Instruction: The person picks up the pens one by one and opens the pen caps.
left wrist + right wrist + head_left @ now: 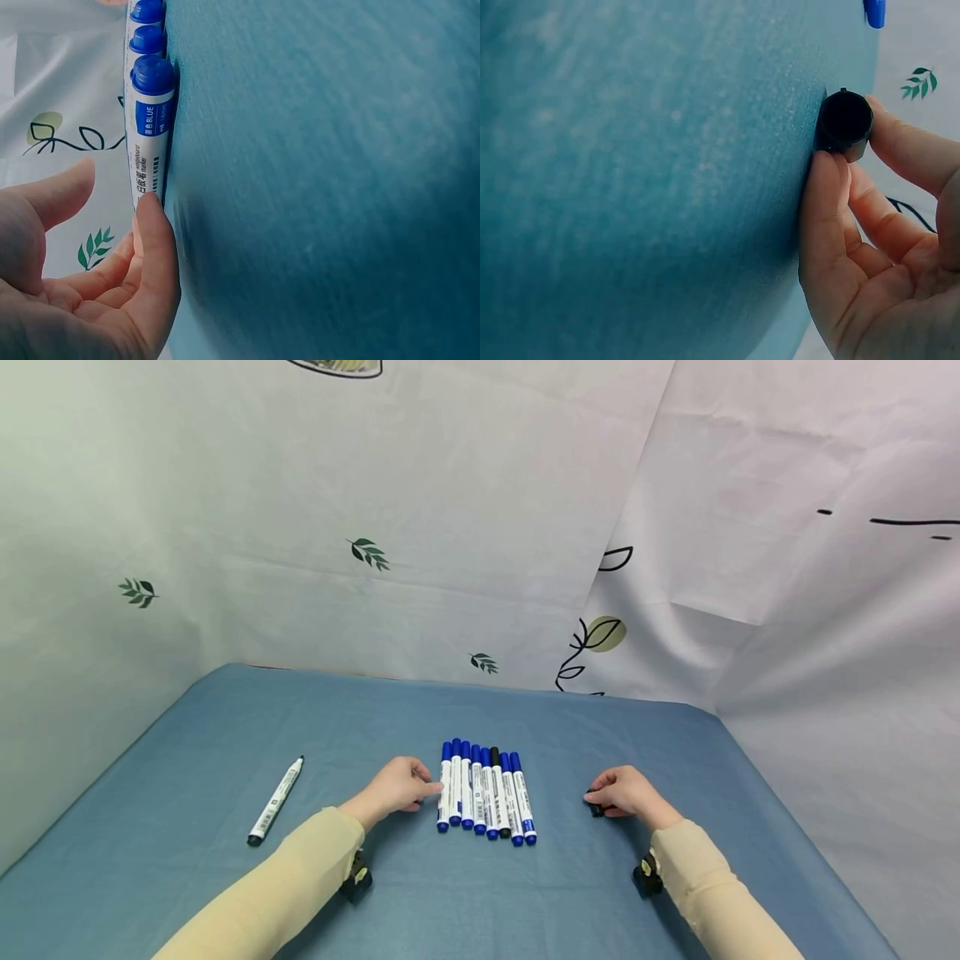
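Several white whiteboard markers (477,789) lie side by side in the middle of the table, blue-capped except for one black. My left hand (392,791) is at the left end of this row. In the left wrist view a fingertip touches the outermost blue marker (154,112), while the thumb stands apart from it. Between the thumb and fingers of my right hand (628,793) is a hollow black marker cap (846,124), pinched down at the tabletop. An uncapped marker (275,803) with a dark tip lies alone on the left side.
A blue cloth (480,902) covers the table. White fabric (465,510) with leaf prints hangs behind and along the sides. Dark wrist devices (356,877) are worn under both forearms.
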Tool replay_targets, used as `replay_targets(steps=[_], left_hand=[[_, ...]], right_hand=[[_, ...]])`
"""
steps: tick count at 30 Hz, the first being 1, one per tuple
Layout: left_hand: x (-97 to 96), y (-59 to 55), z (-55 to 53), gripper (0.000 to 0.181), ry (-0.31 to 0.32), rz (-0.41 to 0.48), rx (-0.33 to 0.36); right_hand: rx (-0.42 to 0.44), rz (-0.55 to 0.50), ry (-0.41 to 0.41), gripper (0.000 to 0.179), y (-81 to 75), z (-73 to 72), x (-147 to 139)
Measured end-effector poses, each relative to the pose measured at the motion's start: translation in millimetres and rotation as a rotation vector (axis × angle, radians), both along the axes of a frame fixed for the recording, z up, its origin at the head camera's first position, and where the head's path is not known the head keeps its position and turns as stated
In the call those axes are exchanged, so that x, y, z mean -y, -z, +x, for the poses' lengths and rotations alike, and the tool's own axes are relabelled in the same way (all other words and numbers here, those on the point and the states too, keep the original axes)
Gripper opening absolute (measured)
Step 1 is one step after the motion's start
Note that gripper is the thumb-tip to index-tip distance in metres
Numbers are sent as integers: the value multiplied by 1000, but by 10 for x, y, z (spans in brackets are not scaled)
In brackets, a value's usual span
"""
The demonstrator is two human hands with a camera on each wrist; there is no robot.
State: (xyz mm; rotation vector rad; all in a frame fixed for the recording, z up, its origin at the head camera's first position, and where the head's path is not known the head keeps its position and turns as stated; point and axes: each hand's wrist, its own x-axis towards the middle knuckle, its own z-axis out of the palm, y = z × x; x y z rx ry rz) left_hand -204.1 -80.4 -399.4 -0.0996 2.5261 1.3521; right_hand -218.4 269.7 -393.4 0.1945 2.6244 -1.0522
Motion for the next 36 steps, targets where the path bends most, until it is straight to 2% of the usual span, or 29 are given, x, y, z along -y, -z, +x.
replay_targets(steps=[10,17,24,36], left_hand=[[2,-9,13,28,-9,7,-20],[-1,-41,16,27,-22,-13,-47],[-37,-32,5,24,-31,17,-45],[-141,4,-15,28,-22,57,-2]], right_hand=[[-9,9,-2,16,-34,13,22],[3,-15,22,23,-42,8,-16],[30,-41,32,31,-78,9,-52],[-101,-73,-23,35,-209,86,-18]])
